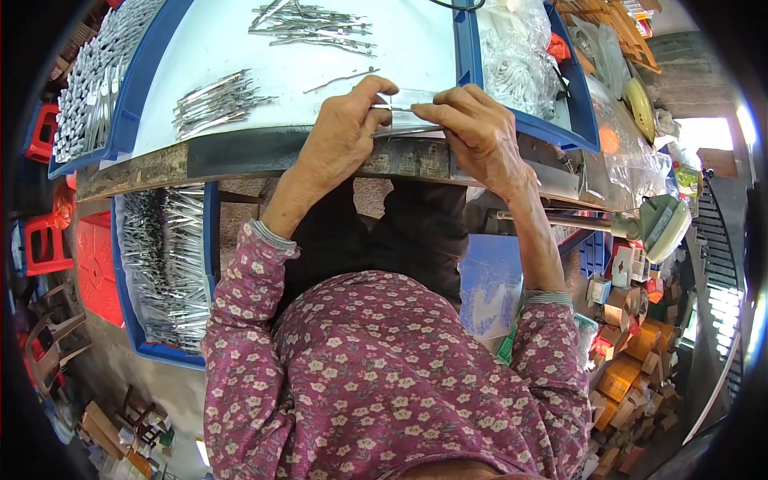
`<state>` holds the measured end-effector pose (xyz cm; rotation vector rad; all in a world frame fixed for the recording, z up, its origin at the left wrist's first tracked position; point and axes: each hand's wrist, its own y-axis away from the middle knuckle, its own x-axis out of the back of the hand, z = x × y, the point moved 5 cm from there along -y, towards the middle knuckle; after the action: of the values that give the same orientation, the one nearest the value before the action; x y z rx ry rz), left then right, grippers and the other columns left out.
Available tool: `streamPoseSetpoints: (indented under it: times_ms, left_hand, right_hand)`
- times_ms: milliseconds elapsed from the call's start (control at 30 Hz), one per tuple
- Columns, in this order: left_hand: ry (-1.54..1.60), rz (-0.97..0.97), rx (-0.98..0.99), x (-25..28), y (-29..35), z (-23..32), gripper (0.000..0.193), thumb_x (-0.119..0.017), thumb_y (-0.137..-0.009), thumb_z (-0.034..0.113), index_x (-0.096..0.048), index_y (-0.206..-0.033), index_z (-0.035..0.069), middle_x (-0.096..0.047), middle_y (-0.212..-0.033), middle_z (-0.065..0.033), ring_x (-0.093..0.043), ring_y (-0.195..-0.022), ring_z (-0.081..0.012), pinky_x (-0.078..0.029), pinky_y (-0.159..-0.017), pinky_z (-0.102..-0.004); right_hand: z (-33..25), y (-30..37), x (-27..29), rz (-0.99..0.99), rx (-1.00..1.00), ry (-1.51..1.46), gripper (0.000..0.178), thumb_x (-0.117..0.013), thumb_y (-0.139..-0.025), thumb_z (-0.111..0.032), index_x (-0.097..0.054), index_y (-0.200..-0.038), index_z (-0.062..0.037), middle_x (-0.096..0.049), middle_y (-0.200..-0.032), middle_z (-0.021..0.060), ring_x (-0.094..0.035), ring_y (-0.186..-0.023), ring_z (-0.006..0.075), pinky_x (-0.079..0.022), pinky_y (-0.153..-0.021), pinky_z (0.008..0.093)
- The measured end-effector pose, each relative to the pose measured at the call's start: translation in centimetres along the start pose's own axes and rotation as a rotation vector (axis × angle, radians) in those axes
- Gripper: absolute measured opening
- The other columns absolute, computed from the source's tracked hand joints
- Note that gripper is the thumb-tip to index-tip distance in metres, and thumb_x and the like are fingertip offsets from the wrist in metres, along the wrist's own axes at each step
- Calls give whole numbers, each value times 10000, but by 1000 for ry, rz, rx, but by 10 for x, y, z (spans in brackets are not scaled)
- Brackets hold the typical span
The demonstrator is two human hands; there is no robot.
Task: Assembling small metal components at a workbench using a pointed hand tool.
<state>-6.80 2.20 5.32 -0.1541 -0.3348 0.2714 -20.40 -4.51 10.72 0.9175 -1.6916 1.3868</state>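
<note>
Above the near edge of the white tabletop (416, 48), my left hand (340, 124) and my right hand (480, 132) face each other. A thin metal strip (402, 109) spans the gap between them, pinched at each end by thumb and fingers. Just below it lies a second, darker thin strip (412, 131), also between the hands; whether I hold it or it rests on the edge is unclear. One loose strip (342, 80) lies beyond my left hand. Similar slim metal pieces form a pile (216, 104) to the left and another pile (316, 32) farther back.
A blue tray (124, 124) packed with white and silver pieces stands at the left. At the right, another blue tray (552, 132) holds clear plastic bags. Below the table's left side sits a blue crate (172, 352) of metal strips. A lamp head (664, 228) juts out at the right.
</note>
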Motion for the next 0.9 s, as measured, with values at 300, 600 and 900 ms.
streamPoseSetpoints:
  times_ms: [300,600,900]
  left_hand:
    - [-283,299,-231,4,-1,-11,69,-612,-711,0,-552,-744,-10,-526,-758,-125,-544,-711,-283,-438,-644,-373]
    - [-187,313,-187,1,6,-16,48,-618,-722,17,-608,-761,-10,-525,-767,-111,-554,-703,-265,-442,-621,-350]
    - [-172,301,-177,-2,5,-20,74,-618,-728,2,-600,-800,-7,-524,-778,-87,-556,-705,-211,-432,-619,-308]
  right_hand:
    - [14,1,-18,-34,-59,-35,330,-596,-647,56,-619,-929,-112,-547,-783,39,-525,-737,213,-448,-626,320]
    - [22,-17,-15,195,-538,-740,176,-625,-819,-69,-644,-994,-78,-624,-747,23,-549,-598,89,-439,-538,214]
    - [11,-18,-49,306,-537,-898,151,-622,-852,-150,-584,-949,-41,-531,-728,-48,-441,-664,32,-374,-572,182]
